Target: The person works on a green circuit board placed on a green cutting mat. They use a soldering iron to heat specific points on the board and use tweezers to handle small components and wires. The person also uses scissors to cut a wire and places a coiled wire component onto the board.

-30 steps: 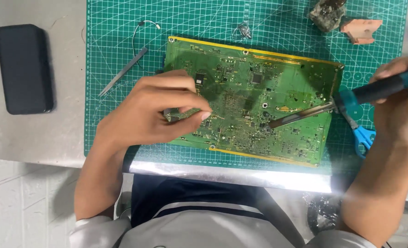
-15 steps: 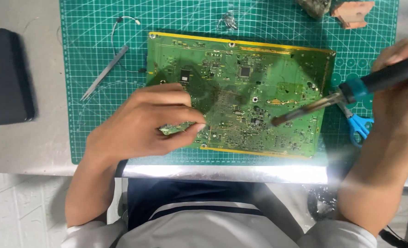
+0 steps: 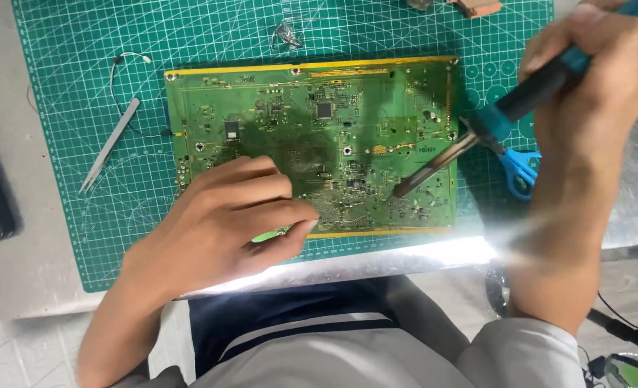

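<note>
While gripped, board [image 3: 333,129] between hands.

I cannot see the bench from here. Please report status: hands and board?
Left hand pinning circuit board. Right hand gripping soldering iron, tip at board. Nothing between.

Green circuit board [image 3: 319,136] flat on mat; blue-handled soldering iron [image 3: 491,129] tilted, tip on board's right part.
</note>
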